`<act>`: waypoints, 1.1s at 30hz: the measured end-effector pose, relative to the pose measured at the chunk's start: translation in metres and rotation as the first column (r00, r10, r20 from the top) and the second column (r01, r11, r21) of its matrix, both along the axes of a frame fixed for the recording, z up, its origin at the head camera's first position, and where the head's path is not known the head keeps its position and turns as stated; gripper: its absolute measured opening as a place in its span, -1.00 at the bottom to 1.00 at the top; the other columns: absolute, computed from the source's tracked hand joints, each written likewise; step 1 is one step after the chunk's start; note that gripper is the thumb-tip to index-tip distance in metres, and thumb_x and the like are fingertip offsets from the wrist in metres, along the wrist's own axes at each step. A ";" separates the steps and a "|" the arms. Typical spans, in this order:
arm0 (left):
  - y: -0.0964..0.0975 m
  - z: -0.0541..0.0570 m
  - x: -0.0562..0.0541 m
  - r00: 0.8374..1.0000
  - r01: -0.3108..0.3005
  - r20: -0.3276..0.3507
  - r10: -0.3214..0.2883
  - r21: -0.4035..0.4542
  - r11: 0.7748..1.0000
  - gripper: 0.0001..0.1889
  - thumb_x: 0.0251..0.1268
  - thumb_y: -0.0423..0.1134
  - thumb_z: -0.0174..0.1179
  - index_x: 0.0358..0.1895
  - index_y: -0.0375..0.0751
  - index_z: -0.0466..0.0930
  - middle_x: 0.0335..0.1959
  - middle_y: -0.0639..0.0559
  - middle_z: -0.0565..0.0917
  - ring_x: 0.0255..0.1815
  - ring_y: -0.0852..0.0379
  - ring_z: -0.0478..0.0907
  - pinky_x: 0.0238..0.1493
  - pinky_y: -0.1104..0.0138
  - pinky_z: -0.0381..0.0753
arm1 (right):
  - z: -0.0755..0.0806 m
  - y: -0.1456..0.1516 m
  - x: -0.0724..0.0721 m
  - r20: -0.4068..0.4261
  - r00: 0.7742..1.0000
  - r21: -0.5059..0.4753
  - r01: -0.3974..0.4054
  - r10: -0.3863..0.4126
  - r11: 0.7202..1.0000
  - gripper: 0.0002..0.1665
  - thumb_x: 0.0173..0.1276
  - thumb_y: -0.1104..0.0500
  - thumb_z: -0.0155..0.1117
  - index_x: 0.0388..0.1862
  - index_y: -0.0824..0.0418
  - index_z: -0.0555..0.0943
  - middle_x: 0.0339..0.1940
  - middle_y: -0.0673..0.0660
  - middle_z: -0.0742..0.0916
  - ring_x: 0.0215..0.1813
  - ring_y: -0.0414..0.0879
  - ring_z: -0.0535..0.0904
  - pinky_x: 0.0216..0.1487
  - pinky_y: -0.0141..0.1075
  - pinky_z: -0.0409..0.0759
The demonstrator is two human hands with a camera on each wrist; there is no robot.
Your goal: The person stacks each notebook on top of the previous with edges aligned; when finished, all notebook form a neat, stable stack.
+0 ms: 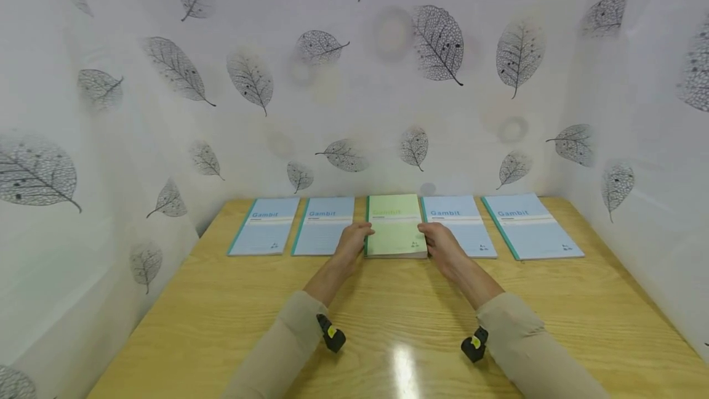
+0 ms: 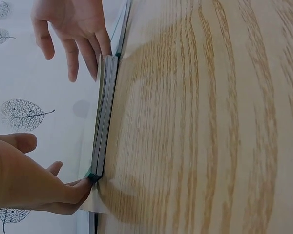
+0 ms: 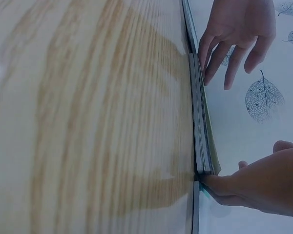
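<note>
A green notebook (image 1: pixel 394 233) lies in the middle of a row, its lower edge facing me. In the left wrist view that edge (image 2: pixel 105 117) shows as a thick layered block, its top cover lifting slightly. My left hand (image 1: pixel 353 241) touches the notebook's left side, fingers nearly straight and thumb raised. From the other side, my right hand (image 1: pixel 443 245) rests its extended fingertips against the right edge. Part of each neighbouring blue notebook is hidden behind a hand: one blue notebook (image 1: pixel 321 236) on the left, another blue notebook (image 1: pixel 462 233) on the right.
Farther out lie a blue notebook (image 1: pixel 266 233) at far left and another blue notebook (image 1: pixel 534 233) at far right. The wooden table (image 1: pixel 399 306) extends toward me. Behind it hangs a white leaf-print curtain (image 1: pixel 376 103), which also closes off both sides.
</note>
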State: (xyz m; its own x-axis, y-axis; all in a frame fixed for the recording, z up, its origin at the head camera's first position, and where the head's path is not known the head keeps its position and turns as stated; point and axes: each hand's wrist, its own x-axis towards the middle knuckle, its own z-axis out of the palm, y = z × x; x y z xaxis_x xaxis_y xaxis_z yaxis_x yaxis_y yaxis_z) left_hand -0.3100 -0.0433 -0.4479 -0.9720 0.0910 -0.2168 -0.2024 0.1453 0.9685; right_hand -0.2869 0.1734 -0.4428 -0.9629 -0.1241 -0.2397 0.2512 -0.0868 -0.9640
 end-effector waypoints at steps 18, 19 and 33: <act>0.000 0.002 0.004 1.000 0.020 -0.016 -0.020 -0.004 1.000 -0.48 0.54 -0.21 0.02 0.46 -0.35 0.39 0.54 -0.20 0.37 0.64 -0.29 0.08 0.64 -0.20 -0.02 | 0.002 0.003 0.002 -0.013 0.999 0.056 -0.033 0.034 0.998 -0.26 0.67 0.10 -0.08 0.61 0.47 0.01 0.70 0.45 0.01 0.71 0.33 -0.19 0.70 0.17 -0.18; 0.000 0.002 0.004 1.000 0.021 -0.016 -0.021 0.001 1.000 -0.48 0.54 -0.21 0.02 0.47 -0.36 0.39 0.55 -0.21 0.37 0.64 -0.29 0.08 0.64 -0.20 -0.03 | 0.002 0.003 0.002 -0.012 0.999 0.055 -0.035 0.036 0.998 -0.26 0.67 0.10 -0.08 0.61 0.46 0.02 0.70 0.45 0.00 0.71 0.33 -0.20 0.70 0.17 -0.18; -0.005 0.000 0.002 1.000 0.011 0.005 -0.011 0.037 0.999 -0.48 0.56 -0.23 0.02 0.47 -0.37 0.38 0.54 -0.27 0.36 0.59 -0.29 0.20 0.61 -0.07 0.20 | 0.001 0.008 -0.001 -0.038 0.997 0.054 -0.058 0.061 0.997 -0.28 0.70 0.12 -0.17 0.64 0.47 -0.04 0.69 0.48 -0.03 0.70 0.37 -0.18 0.70 0.15 -0.15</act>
State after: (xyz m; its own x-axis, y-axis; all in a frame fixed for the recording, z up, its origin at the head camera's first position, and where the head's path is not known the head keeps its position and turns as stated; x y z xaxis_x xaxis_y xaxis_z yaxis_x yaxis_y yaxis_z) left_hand -0.3078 -0.0483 -0.4478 -0.9698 0.1094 -0.2180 -0.2059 0.1119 0.9722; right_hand -0.2874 0.1817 -0.4418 -0.9631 -0.1696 -0.2092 0.2158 -0.0214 -0.9762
